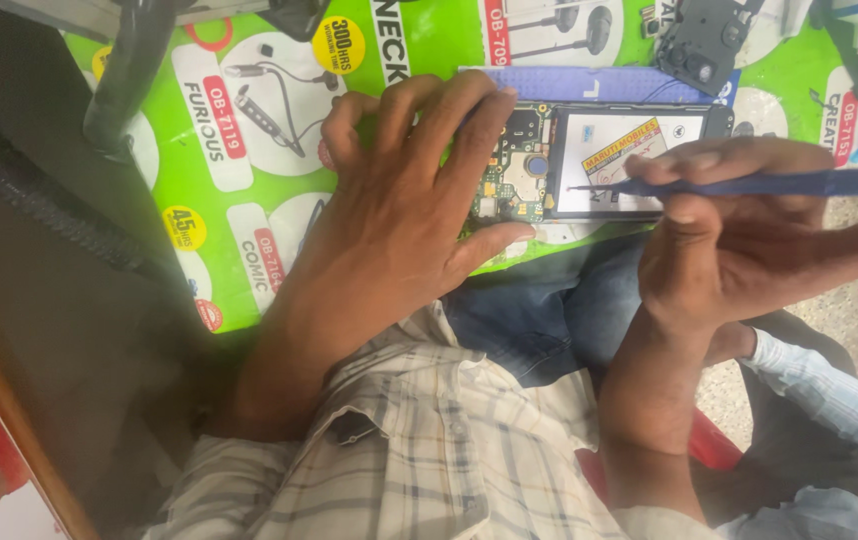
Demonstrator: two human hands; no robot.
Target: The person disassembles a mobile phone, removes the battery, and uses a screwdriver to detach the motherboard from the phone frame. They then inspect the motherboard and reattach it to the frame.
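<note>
1. An opened mobile phone [599, 160] lies back-up on a green printed mat [279, 130] at the far edge of the work surface, its circuit board [511, 175] bare at the left end and a white battery with a yellow-and-red sticker [621, 150] filling the middle.

2. The left hand [409, 190] lies flat over the phone's left end, fingers spread and pressing down; the thumb stretches along the near edge just under the circuit board.

3. The right hand [724, 235] pinches a slim blue pry tool [749, 184] between thumb and fingertips. The tool lies nearly level, its thin tip resting on the battery's face at about the middle of the phone.

4. A blue strip [589, 84] lies on the mat just beyond the phone, and a dark plastic phone part [701, 40] sits further off to the right.

5. Near the camera, a checked shirt [429, 440] and blue jeans [549, 310] show; a pale striped sleeve [829, 390] lies at the right.
</note>
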